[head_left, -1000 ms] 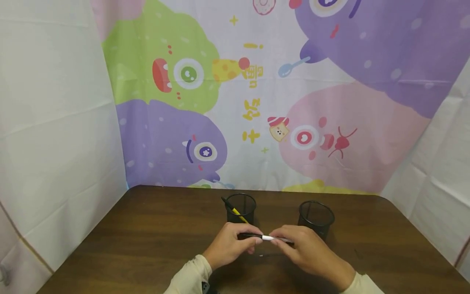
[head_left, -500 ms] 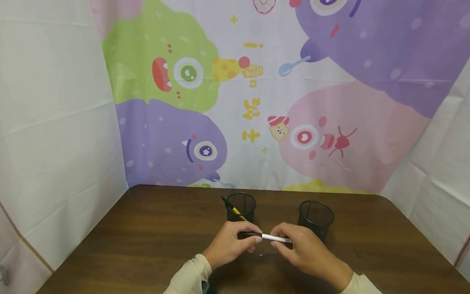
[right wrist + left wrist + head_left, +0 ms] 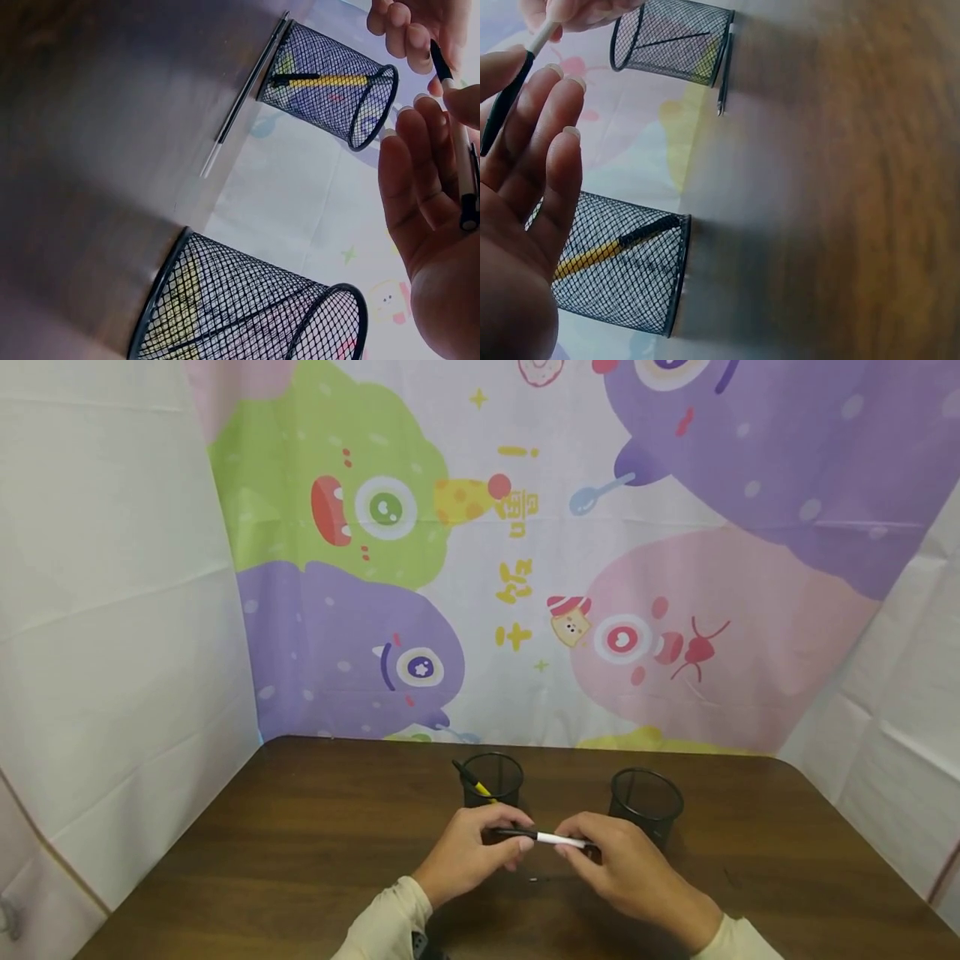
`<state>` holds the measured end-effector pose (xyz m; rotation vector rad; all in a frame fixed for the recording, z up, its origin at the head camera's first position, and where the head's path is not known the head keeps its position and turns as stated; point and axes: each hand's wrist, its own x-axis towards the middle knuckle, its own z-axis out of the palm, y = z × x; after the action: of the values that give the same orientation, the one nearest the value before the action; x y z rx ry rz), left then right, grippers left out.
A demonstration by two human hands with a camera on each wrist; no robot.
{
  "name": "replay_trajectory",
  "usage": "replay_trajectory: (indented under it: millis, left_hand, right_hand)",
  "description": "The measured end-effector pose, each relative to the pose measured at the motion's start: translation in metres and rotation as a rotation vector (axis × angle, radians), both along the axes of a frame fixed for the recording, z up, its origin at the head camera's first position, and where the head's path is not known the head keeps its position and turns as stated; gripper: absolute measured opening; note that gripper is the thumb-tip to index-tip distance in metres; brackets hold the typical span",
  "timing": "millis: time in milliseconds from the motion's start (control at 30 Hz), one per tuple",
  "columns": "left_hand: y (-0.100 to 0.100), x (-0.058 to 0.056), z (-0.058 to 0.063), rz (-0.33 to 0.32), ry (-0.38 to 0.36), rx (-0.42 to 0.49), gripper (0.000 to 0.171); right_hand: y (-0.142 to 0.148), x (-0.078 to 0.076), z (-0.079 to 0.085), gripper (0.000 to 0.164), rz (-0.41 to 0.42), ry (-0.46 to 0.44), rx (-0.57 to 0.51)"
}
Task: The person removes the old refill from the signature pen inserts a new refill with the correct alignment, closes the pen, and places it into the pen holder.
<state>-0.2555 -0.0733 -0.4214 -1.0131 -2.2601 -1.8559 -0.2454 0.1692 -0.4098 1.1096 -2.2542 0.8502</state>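
Note:
A white-and-black pen (image 3: 551,838) is held level between both hands above the table. My left hand (image 3: 467,853) pinches its black end between thumb and fingers. My right hand (image 3: 633,870) pinches the white barrel; the right wrist view shows a dark clip and a black end on that pen (image 3: 463,150). A thin pen refill (image 3: 244,97), dark with a clear tip, lies on the table beside the left mesh cup (image 3: 330,109). Inside this cup leans a yellow-and-black pen (image 3: 341,80). Beyond the right hand stands another black mesh cup (image 3: 647,817).
The brown wooden table (image 3: 337,827) has rounded back corners. A cartoon-print cloth (image 3: 517,693) hangs behind it, and white cloth walls (image 3: 112,610) close in both sides.
Both hands have risen very slightly with the pen. My right fingertips have shifted a little outward along the barrel, so more white shows between the hands than a second ago.

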Motion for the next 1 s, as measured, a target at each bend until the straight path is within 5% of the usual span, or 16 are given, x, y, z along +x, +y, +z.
replay_trajectory:
  millis: [133,233,533,1000]
  left_hand:
    - [-0.002,0.012,0.018,0.022,0.001,-0.002,0.016]
    - [-0.003,0.012,0.019,0.041,0.011,-0.014,0.013]
    - [-0.003,-0.006,-0.008,0.043,0.023,-0.044,0.012]
    - [-0.003,-0.008,-0.01,0.035,0.052,-0.04,0.01]
  right_hand:
    - [0.001,-0.001,0.001,0.022,-0.017,0.006,0.005]
    - [0.001,-0.001,0.001,0.021,-0.027,0.006,0.01]
    - [0.004,-0.001,0.001,0.014,-0.033,-0.05,0.025]
    - [0.006,-0.003,0.002,0.006,0.008,-0.102,0.016]
